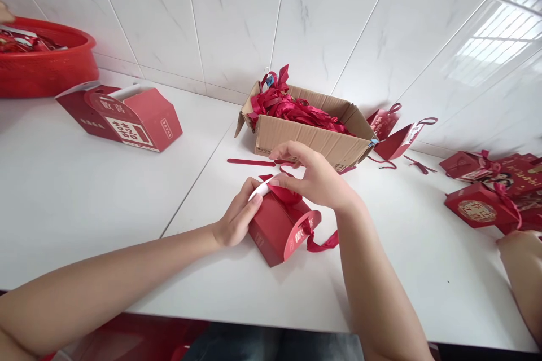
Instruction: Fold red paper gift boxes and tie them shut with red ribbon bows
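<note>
A red gift box [271, 228] with a rounded flap rests on the white table at the centre. My left hand [239, 214] grips its left side near a white curved edge, fingers closed on it. Over the top of the box, my right hand [311, 177] pinches the red ribbon [288, 194] near that white edge, thumb and fingertips close together. A loose ribbon end [322, 243] hangs from the box's right side onto the table. A flat red strip [250, 162] lies just behind the box.
Behind stands a cardboard box [305, 138] full of red ribbons. At left are another red box [135, 118] and a red basket [46, 70]. Several ribboned red boxes [478, 206] sit at right, beside another person's hand [523, 251]. Another hand shows at the far left.
</note>
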A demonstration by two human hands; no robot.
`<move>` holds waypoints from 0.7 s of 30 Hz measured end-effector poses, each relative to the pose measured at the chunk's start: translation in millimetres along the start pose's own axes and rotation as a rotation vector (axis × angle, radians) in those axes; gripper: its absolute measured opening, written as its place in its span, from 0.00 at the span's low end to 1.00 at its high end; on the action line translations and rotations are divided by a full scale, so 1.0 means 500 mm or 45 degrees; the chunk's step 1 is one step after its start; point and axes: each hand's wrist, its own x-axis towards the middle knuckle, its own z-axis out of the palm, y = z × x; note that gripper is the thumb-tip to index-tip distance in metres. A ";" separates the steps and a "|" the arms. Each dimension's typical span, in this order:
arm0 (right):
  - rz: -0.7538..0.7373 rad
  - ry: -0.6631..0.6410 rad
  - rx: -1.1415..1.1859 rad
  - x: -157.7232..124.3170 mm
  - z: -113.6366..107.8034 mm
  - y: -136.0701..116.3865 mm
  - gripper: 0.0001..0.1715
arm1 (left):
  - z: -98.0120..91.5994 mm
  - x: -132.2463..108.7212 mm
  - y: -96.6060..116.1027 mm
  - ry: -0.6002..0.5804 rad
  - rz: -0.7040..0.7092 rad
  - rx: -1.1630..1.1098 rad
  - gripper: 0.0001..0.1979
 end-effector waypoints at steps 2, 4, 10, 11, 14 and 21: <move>-0.097 -0.095 0.109 0.001 0.001 -0.001 0.11 | -0.001 -0.001 -0.002 -0.002 -0.009 -0.017 0.13; -0.121 -0.170 0.177 0.001 0.002 -0.003 0.10 | -0.002 -0.001 -0.003 -0.001 -0.022 -0.036 0.13; -0.120 -0.210 0.254 0.003 -0.002 -0.011 0.10 | -0.003 -0.001 0.000 -0.025 -0.056 -0.056 0.13; -0.124 -0.220 0.293 0.002 -0.006 -0.014 0.09 | -0.004 -0.001 -0.001 -0.019 -0.051 -0.037 0.13; -0.120 -0.203 0.428 -0.012 -0.030 -0.023 0.07 | -0.005 -0.003 -0.003 0.014 -0.040 0.021 0.14; -0.141 0.395 0.418 -0.087 -0.154 -0.014 0.19 | 0.002 -0.002 0.008 0.037 -0.074 0.010 0.18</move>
